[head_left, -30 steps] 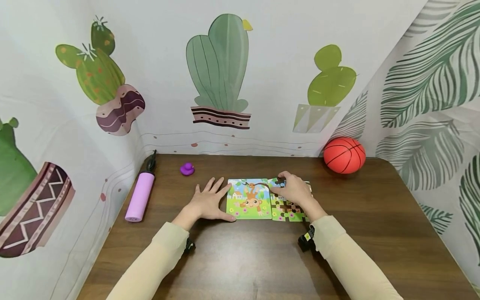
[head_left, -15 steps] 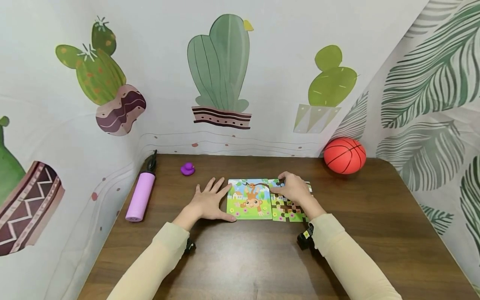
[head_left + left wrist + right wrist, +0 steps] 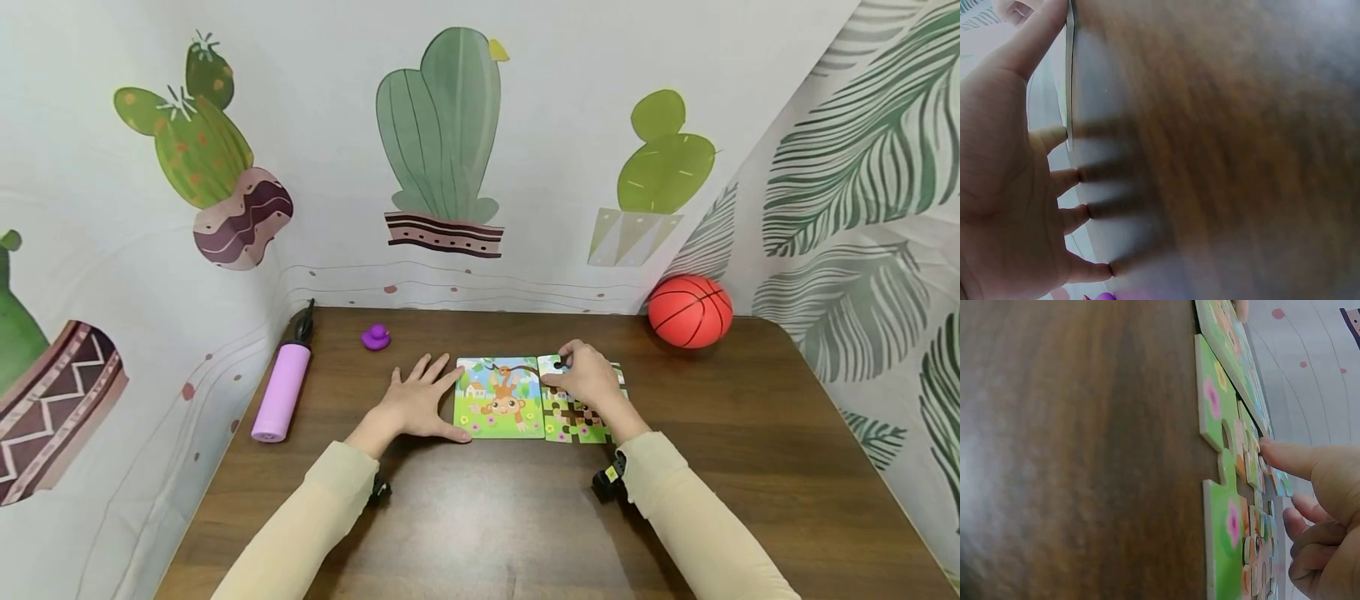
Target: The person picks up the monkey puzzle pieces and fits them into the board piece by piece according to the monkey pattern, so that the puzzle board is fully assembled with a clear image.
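My left hand (image 3: 422, 405) lies with fingers spread at the left side of a square monkey picture card (image 3: 498, 398). Its thumb is at the card's lower left corner and its index fingertip at the upper left, as the left wrist view also shows. Against the card's right edge lies a jigsaw puzzle (image 3: 580, 425) of the same picture, with dark gaps between several pieces. My right hand (image 3: 591, 379) covers its upper right part. Thumb and curled fingers pinch a light blue puzzle piece (image 3: 1282, 483) at the puzzle's top left corner.
A purple rubber duck (image 3: 376, 337) and a pink hand pump (image 3: 281, 392) with a black handle stand at the left. A red ball (image 3: 690, 311) with black lines sits at the back right, by the cloth-covered wall (image 3: 555, 167). All is on a brown wooden table (image 3: 480, 517).
My right hand has shifted slightly upward, and the puzzle's top left corner piece has moved a little with it. My left hand and the picture card stay in place.
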The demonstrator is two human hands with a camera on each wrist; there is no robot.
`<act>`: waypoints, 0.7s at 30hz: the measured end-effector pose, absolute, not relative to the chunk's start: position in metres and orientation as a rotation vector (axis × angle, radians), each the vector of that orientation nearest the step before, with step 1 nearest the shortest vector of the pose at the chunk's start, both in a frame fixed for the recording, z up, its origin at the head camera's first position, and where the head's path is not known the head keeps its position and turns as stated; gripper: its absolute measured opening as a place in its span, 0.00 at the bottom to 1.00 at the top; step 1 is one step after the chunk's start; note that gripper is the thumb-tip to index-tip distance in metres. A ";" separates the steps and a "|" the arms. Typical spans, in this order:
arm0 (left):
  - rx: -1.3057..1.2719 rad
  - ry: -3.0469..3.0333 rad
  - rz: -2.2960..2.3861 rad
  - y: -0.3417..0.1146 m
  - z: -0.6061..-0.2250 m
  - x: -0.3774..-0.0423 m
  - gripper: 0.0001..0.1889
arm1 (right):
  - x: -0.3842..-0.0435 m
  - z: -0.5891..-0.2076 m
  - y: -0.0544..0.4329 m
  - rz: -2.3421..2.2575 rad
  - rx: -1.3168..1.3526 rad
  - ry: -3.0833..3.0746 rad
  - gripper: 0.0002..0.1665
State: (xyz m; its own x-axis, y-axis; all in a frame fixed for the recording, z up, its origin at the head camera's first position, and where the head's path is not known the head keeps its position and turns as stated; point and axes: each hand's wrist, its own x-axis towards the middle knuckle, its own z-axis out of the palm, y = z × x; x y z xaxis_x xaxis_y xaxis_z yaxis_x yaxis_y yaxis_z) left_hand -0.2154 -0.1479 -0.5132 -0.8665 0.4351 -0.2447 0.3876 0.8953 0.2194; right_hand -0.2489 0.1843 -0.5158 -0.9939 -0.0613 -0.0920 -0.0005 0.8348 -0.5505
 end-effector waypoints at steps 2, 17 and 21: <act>0.614 2.770 0.238 -0.148 -0.513 -0.216 0.67 | -0.247 -0.516 0.183 -0.880 -0.042 2.932 0.34; 0.622 2.753 0.261 -0.150 -0.511 -0.220 0.68 | -0.239 -0.514 0.191 -0.998 -0.098 2.982 0.26; 0.631 2.748 0.262 -0.151 -0.510 -0.222 0.68 | -0.238 -0.516 0.194 -1.062 -0.127 2.967 0.24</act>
State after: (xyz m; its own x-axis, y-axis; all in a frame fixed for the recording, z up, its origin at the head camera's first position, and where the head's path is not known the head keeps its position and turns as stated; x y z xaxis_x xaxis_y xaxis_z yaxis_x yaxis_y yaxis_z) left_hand -0.2216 -0.1509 -0.5097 -0.8555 0.4506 -0.2552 0.3943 0.8863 0.2430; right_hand -0.2380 0.1940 -0.5163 -0.9967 -0.0715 0.0385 -0.0797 0.7699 -0.6332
